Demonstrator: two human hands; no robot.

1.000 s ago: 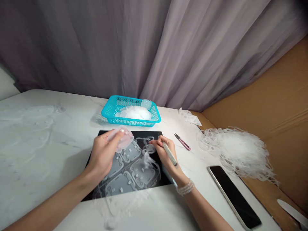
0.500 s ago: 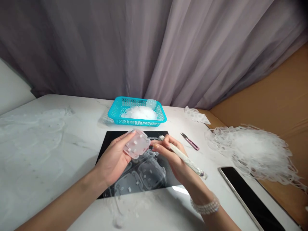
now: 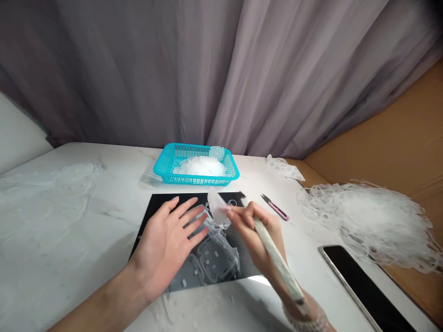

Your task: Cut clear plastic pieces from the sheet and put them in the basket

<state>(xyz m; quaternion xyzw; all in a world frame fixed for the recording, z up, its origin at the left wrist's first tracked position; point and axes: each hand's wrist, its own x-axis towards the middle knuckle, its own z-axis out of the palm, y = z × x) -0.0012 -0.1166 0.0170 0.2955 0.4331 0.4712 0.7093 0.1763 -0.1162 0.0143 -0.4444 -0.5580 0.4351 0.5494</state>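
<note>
My left hand [image 3: 169, 242] is spread open, palm up, over the black board [image 3: 147, 216], with nothing in it. In my right hand [image 3: 259, 230] a translucent plastic piece [image 3: 217, 206] is pinched between thumb and finger, tilted nearly edge-on. The same hand also holds a long pale-handled tool [image 3: 278, 263], lying back across the palm towards the wrist; its dark tip [image 3: 242, 195] is too small to make out clearly. Beneath both hands a clear plastic sheet [image 3: 216, 258] with rounded shapes and small raised bumps rests on the board.
A blue basket [image 3: 161, 170] at the back holds a heap of translucent pieces [image 3: 204, 166]. Small pink snips [image 3: 276, 207] lie to the right, near a phone [image 3: 360, 286] and a pile of clear plastic scraps [image 3: 370, 221]. More clear sheets [image 3: 51, 198] cover the left side.
My left hand has let go of the plastic piece and its fingers have spread. The piece is now in my right hand, turned from facing me to nearly edge-on.
</note>
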